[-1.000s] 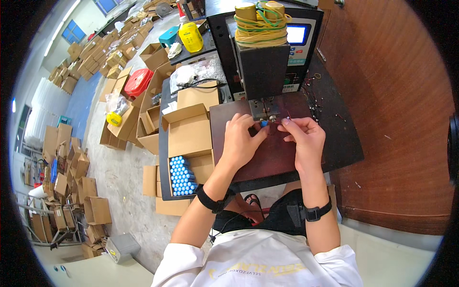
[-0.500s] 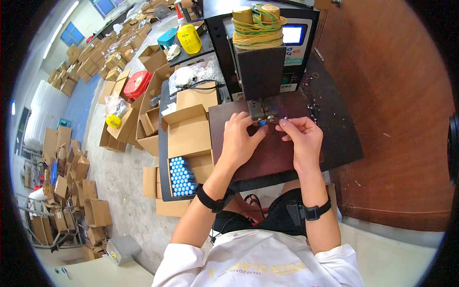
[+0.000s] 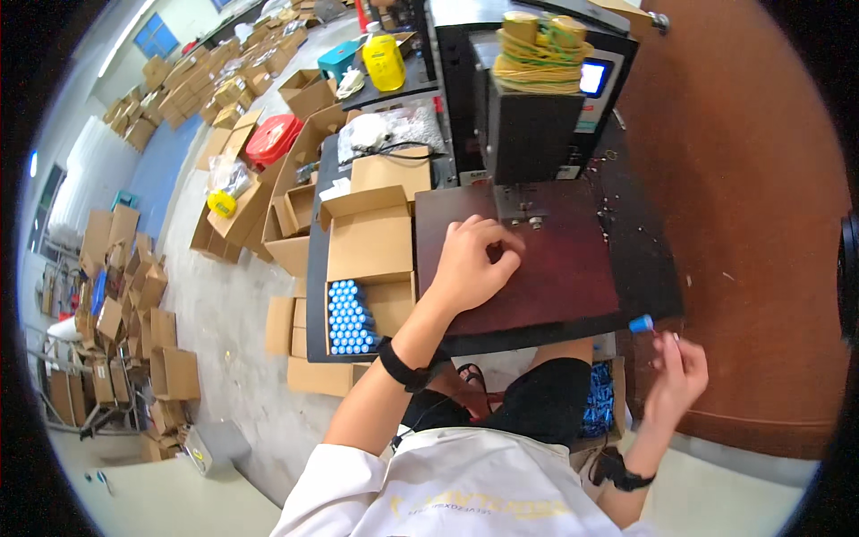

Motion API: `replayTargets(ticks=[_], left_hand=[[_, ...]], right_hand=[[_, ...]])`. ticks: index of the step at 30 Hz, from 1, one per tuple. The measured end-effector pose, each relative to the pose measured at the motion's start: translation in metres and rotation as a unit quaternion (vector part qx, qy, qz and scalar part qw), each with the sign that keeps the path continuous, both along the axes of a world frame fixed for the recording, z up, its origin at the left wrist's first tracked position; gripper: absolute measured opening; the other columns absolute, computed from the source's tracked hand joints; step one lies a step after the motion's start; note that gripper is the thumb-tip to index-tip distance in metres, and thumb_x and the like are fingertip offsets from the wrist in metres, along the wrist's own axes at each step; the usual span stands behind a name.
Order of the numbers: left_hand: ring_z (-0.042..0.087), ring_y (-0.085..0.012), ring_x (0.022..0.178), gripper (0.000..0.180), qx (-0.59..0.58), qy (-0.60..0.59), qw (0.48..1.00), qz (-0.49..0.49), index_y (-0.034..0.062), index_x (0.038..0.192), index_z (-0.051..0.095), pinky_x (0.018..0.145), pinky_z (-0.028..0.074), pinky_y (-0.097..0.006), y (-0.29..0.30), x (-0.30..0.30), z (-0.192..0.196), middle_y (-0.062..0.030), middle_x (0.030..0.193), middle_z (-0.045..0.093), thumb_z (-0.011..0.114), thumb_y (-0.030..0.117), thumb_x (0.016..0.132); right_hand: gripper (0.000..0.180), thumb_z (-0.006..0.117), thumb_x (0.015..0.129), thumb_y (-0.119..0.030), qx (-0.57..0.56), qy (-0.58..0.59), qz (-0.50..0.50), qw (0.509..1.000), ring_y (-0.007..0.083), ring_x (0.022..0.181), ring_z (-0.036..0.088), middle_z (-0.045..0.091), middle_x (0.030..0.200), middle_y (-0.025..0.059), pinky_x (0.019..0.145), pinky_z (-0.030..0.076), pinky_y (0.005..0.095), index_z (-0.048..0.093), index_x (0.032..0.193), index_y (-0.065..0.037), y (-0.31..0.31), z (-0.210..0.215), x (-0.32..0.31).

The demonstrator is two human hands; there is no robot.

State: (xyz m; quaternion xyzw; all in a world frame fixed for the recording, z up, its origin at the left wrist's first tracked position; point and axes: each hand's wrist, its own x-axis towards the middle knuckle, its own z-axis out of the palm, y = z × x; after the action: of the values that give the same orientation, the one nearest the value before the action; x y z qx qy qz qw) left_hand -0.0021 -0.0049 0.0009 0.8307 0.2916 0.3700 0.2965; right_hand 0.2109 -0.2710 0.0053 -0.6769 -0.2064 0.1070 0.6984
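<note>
In my right hand (image 3: 677, 376), now out past the right front corner of the table, the fingertips are closed on a thin lead of a blue cylindrical battery cell (image 3: 642, 323). The cell sticks out to the left of the fingers. My left hand (image 3: 477, 264) is over the dark red board (image 3: 546, 300), fingers loosely curled, thumb and index a little apart, nothing visible between them. Just beyond it, the two small electrodes (image 3: 528, 223) of a black spot welder (image 3: 532, 125) have nothing between them. Yellow-green wire (image 3: 541, 72) is wound around posts on its head.
A cardboard box (image 3: 389, 304) at the table's left holds rows of blue cells (image 3: 351, 318). Below the right front edge, another box holds many blue cells (image 3: 599, 398). A yellow bottle (image 3: 384, 61) stands at the back. A brown wooden panel (image 3: 752, 268) rises at right.
My right hand has moved from the electrodes to the lower right, carrying the blue cell. My left hand has let go of the cell and drawn slightly back. The whole view has shifted.
</note>
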Motion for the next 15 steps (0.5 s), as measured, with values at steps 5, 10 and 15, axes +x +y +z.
replayTargets(ticks=[5,10,15], left_hand=[[0.066,-0.0286,0.085,0.017,-0.070,-0.016,0.997,-0.017,0.0018,0.091,0.073,0.082,0.051,-0.037,-0.006,-0.011,0.007,-0.0132,0.093,0.071,0.064,0.009,0.078],[0.068,-0.0232,0.077,0.015,-0.201,-0.024,0.977,0.064,-0.0009,0.095,0.070,0.068,0.054,-0.032,-0.015,-0.087,0.025,-0.0131,0.084,0.069,0.063,0.003,0.082],[0.069,-0.0340,0.076,0.018,-0.111,0.271,0.952,0.086,0.0032,0.094,0.074,0.071,0.056,-0.040,-0.012,-0.164,0.024,-0.0166,0.089,0.072,0.069,0.015,0.083]], right_hand=[[0.009,0.075,0.091,-0.010,-0.190,-0.015,-0.037,0.981,0.0080,0.083,0.066,0.071,0.091,0.0033,0.065,0.048,0.0218,0.068,0.093,-0.004,-0.095,-0.063,0.047],[0.011,0.076,0.089,-0.010,-0.259,-0.024,-0.048,0.964,0.0073,0.075,0.063,0.070,0.087,0.0025,0.057,0.049,0.0222,0.068,0.089,-0.003,-0.161,-0.141,0.088],[0.009,0.077,0.082,-0.002,-0.397,0.021,-0.060,0.916,0.0112,0.068,0.061,0.069,0.078,0.0050,0.062,0.048,0.0267,0.069,0.082,0.002,-0.159,-0.151,0.093]])
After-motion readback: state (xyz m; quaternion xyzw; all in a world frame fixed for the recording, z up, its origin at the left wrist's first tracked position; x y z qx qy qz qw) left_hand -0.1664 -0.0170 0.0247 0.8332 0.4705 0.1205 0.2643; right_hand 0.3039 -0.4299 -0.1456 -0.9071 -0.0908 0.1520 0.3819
